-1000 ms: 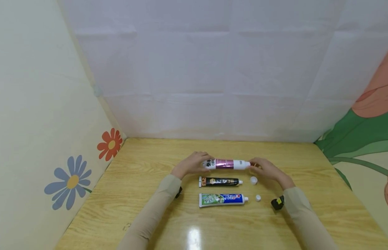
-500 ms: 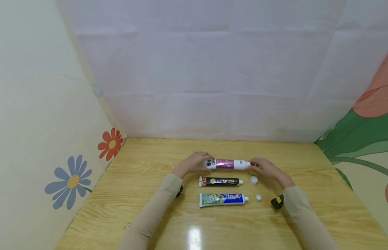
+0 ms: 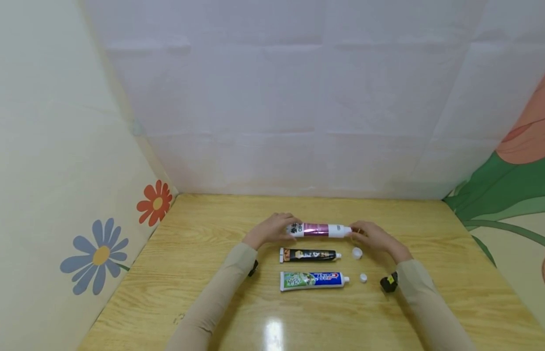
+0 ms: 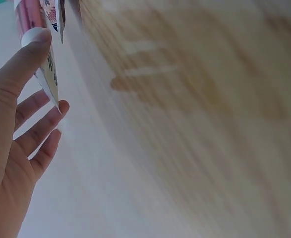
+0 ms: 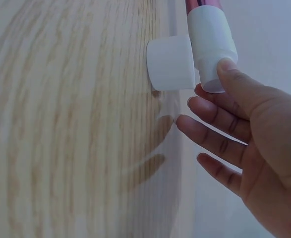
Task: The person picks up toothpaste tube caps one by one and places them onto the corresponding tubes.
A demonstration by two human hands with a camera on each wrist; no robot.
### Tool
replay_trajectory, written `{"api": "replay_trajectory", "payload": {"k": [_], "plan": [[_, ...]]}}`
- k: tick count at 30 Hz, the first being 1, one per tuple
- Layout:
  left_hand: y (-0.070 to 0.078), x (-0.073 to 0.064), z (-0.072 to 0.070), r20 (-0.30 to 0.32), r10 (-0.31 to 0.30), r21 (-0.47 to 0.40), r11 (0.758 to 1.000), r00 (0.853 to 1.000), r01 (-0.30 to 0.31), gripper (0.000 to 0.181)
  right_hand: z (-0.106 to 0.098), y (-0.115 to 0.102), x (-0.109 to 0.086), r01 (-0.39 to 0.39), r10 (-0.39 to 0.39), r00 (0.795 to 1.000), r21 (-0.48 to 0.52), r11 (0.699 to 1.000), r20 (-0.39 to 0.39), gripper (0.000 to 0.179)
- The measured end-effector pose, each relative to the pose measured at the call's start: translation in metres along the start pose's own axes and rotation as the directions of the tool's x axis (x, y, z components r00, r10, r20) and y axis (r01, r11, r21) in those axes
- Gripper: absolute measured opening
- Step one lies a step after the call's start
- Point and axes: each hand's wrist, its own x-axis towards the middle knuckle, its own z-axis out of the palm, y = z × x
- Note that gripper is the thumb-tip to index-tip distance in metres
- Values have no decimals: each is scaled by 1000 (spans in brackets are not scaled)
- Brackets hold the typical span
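A white and pink toothpaste tube lies crosswise between my hands at the back of the row. My left hand pinches its flat tail; in the left wrist view the thumb presses the near face of the tube. At the other end my right hand pinches the tube's narrow white cap between thumb and forefinger, the other fingers spread loosely below. Closer to me lie a black toothpaste tube and a green and blue toothpaste tube, both with bare nozzles.
Two loose white caps, a larger cap and a smaller cap, sit right of the uncapped tubes. Everything rests on a wooden table, with a white sheet behind it and painted walls at both sides.
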Motion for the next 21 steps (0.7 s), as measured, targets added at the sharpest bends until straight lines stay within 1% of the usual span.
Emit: {"api": "replay_trajectory", "payload": {"k": [2, 3, 6, 9, 10, 13, 16, 21], "plan": [[-1, 1, 1, -4, 4, 2, 1000, 1000, -4, 59, 0, 2, 0, 21, -21, 1000, 5, 1000, -7, 34], [-1, 1, 1, -4, 4, 1, 1000, 1000, -4, 59, -1, 2, 1, 45, -45, 999, -3, 999, -13, 35], [-2, 3, 1, -3, -2, -9, 1000, 1000, 2, 58, -1, 5, 2, 65, -65, 998, 0, 998, -14, 38], [-1, 4, 1, 5, -16, -15, 1000, 1000, 16, 58, 0, 7, 4, 43, -43, 999, 8, 999, -4, 35], [-1, 4, 1, 8, -20, -15, 1000, 1000, 20, 58, 0, 8, 4, 23, -23, 1000, 14, 1000, 2, 34], [-1, 5, 1, 13, -26, -7, 1000, 1000, 26, 58, 1, 10, 6, 5, -5, 1000, -2, 1000, 6, 31], [-1, 5, 1, 14, -27, -3, 1000, 1000, 27, 58, 1, 10, 7, 3, -3, 1000, -17, 1000, 4, 31], [-1, 4, 0, 23, -33, -12, 999, 999, 33, 57, 3, 7, 8, -11, 11, 1000, -14, 1000, 8, 31]]}}
